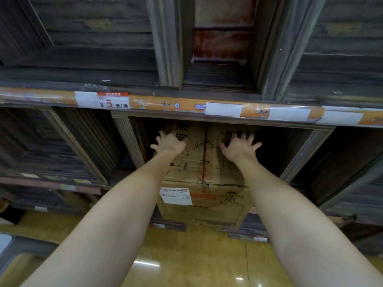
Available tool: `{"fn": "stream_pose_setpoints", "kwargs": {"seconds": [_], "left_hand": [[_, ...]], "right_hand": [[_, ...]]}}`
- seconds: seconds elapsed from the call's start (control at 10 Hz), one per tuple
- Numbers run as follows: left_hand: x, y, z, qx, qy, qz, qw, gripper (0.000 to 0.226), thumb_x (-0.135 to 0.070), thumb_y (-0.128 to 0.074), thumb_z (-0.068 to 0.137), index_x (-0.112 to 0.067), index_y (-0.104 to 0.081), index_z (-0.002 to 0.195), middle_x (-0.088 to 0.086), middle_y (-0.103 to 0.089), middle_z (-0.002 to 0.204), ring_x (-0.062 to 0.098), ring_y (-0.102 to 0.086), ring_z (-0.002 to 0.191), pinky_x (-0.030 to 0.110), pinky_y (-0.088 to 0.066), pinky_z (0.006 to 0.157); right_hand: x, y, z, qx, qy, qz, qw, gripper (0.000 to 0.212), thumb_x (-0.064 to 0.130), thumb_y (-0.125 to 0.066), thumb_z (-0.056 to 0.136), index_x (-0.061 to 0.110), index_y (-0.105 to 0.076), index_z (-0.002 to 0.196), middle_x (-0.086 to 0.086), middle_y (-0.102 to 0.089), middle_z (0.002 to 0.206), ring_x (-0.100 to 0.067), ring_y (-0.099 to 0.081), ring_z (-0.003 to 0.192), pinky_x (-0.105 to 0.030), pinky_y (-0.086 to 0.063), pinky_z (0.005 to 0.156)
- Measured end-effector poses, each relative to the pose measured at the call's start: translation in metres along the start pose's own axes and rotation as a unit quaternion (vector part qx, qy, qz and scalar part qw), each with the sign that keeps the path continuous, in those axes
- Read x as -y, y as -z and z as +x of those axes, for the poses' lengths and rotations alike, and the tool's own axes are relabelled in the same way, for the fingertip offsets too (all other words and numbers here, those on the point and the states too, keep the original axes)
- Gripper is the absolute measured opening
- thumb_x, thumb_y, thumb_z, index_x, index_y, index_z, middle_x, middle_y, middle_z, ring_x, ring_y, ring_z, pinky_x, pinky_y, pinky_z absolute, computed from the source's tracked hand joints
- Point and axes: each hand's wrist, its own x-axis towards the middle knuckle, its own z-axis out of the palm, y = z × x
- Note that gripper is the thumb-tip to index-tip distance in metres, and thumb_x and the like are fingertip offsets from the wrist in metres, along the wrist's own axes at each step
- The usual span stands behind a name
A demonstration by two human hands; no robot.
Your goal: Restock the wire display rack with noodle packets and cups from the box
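A closed brown cardboard box (204,201) sits in a dark wooden shelf bay, its front end sticking out past the shelf. A taped seam runs down the middle of its top, and a white label is on its front face. My left hand (170,142) lies flat on the left half of the box top, fingers spread. My right hand (239,145) lies flat on the right half, fingers spread too. Both arms reach forward under the upper shelf. No noodle packets, cups or wire rack show.
The upper shelf edge (186,105) carries an orange strip with a price tag (113,101) reading 5 and blank white labels. Dark wooden shelf bays (62,146) flank the box. A glossy yellow floor (186,255) lies below.
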Motion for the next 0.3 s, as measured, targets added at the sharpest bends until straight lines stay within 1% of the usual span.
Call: {"fn": "stream_pose_setpoints", "kwargs": {"seconds": [0.1, 0.2, 0.3], "left_hand": [[0.012, 0.01, -0.019, 0.012, -0.048, 0.03, 0.998, 0.057, -0.05, -0.047, 0.1, -0.029, -0.04, 0.151, 0.013, -0.029, 0.159, 0.035, -0.027, 0.144, 0.056, -0.023, 0.113], [0.023, 0.025, -0.041, 0.003, -0.097, 0.054, 0.994, 0.056, -0.049, -0.046, 0.101, -0.024, -0.04, 0.151, 0.012, -0.044, 0.15, 0.032, -0.038, 0.138, 0.052, -0.029, 0.11], [0.036, 0.039, -0.053, -0.015, -0.136, 0.064, 0.989, 0.052, -0.046, -0.047, 0.101, -0.021, -0.045, 0.146, 0.009, -0.054, 0.141, 0.03, -0.047, 0.13, 0.049, -0.033, 0.107]], "right_hand": [[0.016, 0.002, -0.02, -0.026, 0.022, -0.011, 0.999, 0.057, 0.056, -0.043, 0.099, 0.018, -0.052, 0.141, -0.016, -0.035, 0.155, -0.044, -0.02, 0.144, -0.068, -0.015, 0.114], [0.048, 0.006, -0.044, -0.056, 0.051, 0.039, 0.996, 0.05, 0.049, -0.046, 0.1, 0.018, -0.054, 0.138, -0.016, -0.041, 0.15, -0.041, -0.028, 0.139, -0.06, -0.023, 0.113], [0.076, 0.008, -0.062, -0.068, 0.066, 0.067, 0.993, 0.047, 0.046, -0.049, 0.1, 0.017, -0.055, 0.136, -0.015, -0.047, 0.144, -0.038, -0.035, 0.134, -0.054, -0.028, 0.11]]}}
